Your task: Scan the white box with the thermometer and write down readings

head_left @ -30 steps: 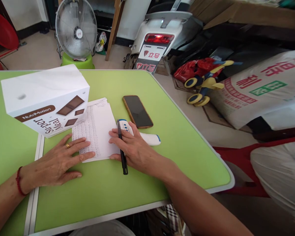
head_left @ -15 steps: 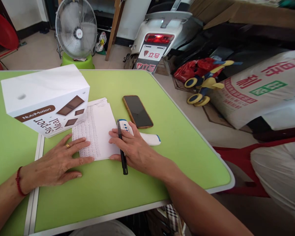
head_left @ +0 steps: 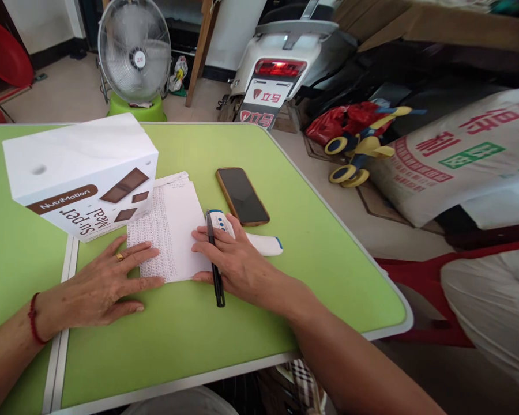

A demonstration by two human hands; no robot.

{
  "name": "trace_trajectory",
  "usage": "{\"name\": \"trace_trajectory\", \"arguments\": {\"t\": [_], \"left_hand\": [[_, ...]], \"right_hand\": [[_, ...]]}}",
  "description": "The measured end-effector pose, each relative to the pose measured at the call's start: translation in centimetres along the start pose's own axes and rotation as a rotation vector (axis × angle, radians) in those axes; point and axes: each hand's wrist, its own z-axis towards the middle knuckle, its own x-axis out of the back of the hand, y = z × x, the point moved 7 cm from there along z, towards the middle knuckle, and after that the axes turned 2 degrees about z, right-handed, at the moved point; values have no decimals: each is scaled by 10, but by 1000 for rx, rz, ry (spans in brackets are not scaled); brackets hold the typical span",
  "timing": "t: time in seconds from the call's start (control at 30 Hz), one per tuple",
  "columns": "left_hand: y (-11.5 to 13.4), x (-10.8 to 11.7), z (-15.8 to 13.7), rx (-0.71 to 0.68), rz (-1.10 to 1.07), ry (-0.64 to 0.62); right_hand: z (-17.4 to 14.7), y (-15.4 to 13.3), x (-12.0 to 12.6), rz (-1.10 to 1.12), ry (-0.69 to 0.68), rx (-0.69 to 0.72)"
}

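Observation:
My left hand [head_left: 108, 282] lies with fingers spread, its fingertips on the lower left of a paper sheet [head_left: 185, 230] covered partly in small handwriting. It wears a gold ring and a red bracelet. My right hand [head_left: 237, 259] rests at the sheet's right edge with a black pen [head_left: 216, 276] held in its fingers, slanting across them. How the fingers grip the pen is partly hidden. Beneath and beyond that hand lies a white handheld device with blue trim [head_left: 266, 244], perhaps a thermometer, partly covered. A phone [head_left: 242, 196] with a dark screen and brown case lies beyond it.
A white NutriMotion box [head_left: 82, 155] stands on the green table [head_left: 190, 340], over the sheet's left edge. Past the table are a fan [head_left: 134, 52], a white scooter [head_left: 281, 52], a yellow-blue child's trike [head_left: 358, 150] and a large printed sack [head_left: 458, 155]. A red chair [head_left: 419, 288] is at right.

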Motion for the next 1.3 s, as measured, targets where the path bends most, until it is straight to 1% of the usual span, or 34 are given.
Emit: {"name": "trace_trajectory", "arguments": {"t": [0.17,0.27,0.3,0.37,0.47,0.53,0.6,0.63,0.7,0.77,0.8,0.83,0.9,1.0,1.1,1.2,1.3], "left_hand": [[-1,1,1,-11,18,4],[-1,2,2,-3,21,5],[0,2,3,3,22,8],[3,5,6,21,32,21],[10,14,15,75,56,32],[13,21,28,127,50,8],[13,27,48,203,31,-26],[9,28,60,262,20,-65],[0,27,88,348,26,-104],[-14,19,117,429,78,-155],[-22,15,130,463,97,-157],[-30,10,141,495,113,-146],[-44,3,157,543,143,-115],[-55,-3,164,568,179,-70],[-56,-5,162,565,209,-52],[-53,-7,159,566,239,-31],[-52,-9,158,576,259,-13]], "right_hand": [[1,-1,-2,16,5,-1],[1,2,4,93,51,-31],[1,4,10,151,91,-58],[-2,16,25,319,201,-155],[-3,44,46,596,398,-355],[3,63,53,733,523,-450],[15,84,49,913,630,-519],[22,95,44,1010,692,-551],[37,115,30,1206,749,-605],[51,130,13,1365,737,-683],[55,135,6,1403,724,-724],[59,139,1,1415,700,-757],[63,145,-6,1364,668,-808],[64,150,-11,1230,668,-840],[66,151,-18,1189,669,-865],[69,150,-24,1118,610,-870],[69,153,-25,1015,583,-884]]}}
